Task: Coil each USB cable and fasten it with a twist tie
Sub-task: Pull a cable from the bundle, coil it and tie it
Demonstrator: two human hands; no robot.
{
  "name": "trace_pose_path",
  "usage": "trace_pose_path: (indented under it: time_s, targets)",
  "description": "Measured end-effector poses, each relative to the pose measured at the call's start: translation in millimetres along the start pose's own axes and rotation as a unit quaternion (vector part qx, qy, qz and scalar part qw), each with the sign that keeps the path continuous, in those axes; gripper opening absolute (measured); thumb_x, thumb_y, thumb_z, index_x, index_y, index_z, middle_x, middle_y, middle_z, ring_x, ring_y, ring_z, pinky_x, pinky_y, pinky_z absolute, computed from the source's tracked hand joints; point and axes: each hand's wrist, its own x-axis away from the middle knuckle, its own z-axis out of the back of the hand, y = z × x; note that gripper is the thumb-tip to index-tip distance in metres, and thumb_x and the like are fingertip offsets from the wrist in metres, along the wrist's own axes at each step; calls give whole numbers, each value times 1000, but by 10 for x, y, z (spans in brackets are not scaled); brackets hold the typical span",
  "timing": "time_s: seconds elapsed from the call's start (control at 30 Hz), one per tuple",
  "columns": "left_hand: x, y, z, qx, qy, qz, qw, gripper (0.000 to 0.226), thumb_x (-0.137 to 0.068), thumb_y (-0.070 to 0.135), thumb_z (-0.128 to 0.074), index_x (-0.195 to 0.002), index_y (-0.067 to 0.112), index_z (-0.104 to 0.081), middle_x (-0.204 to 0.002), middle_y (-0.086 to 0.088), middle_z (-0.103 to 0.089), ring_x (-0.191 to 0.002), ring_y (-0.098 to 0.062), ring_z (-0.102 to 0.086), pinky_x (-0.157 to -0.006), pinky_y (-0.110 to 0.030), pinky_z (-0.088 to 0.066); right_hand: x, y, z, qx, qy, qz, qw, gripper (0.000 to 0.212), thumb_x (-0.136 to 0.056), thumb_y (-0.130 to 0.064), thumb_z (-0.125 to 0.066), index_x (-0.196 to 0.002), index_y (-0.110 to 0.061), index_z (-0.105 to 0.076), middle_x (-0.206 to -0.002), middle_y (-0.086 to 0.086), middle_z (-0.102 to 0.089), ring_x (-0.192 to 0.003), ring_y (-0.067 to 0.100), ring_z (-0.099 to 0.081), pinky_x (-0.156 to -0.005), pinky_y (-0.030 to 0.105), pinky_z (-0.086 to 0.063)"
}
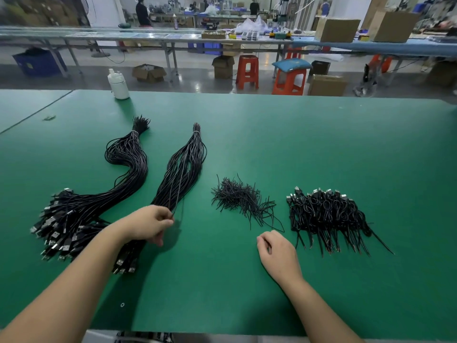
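While the left hand [148,225] pinches one USB cable [178,189] from the right bundle [184,169], I note the right hand [278,253] resting loosely curled, grip empty, on the worktop [321,144].

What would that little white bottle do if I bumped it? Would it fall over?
The white bottle stands upright near the far edge of the green table. It looks taller than it is wide, so a bump up high might tip it. It appears to be plastic, so probably light and unlikely to break. Being round, it could roll once down.
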Motion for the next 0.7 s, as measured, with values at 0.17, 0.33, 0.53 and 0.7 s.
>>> trace_pose_path:
  time_s: [0.17,0.33,0.53,0.7]
  targets:
    - [79,16,-96,-226,19,59,972,23,-99,22,-35,-112,21,-54,-94,-6,-64,-57,-23,-68,-48,-32,-54,3,-7,-1,5,4,3,1000,26,-98,-34,-50,-73,-29,-54,-71,-8,-51,-63,6,-52,-55,17,-37]
    - [259,314,-401,-472,59,23,880,40,-89,10,-40,-125,21,-53,-109,2,-67,-98,-23,-67,-66,-31,-43,11,-13,5,1,5,5,1000,24,-98,-33,-51,-75,-30,-55,-72,-10,-52,-64,4,-53,-57,18,-38]
    - [360,948,-718,-522,-25,-36,852,26,-90,3,-45,-107,12,-62,-107,-3,-69,-97,-27,-67,-69,-33,-45,-12,-121,96,-38,11,-19,999,21,-99,-16,-51,-107,-29,-66,-96,-20,-59,-86,0,-60,-75,22,-47]
    - [403,1292,-681,-547,-31,-137,825,23,-98,15,-45,-110,13,-65,-113,-9,-68,-103,-31,-66,-72,-35,-44,15,-762,206,-195,-46,162,966,50,-94,-10,-43,-141,-23,-54,-142,-18,-50,-135,-7,-39,-113,12,-22]
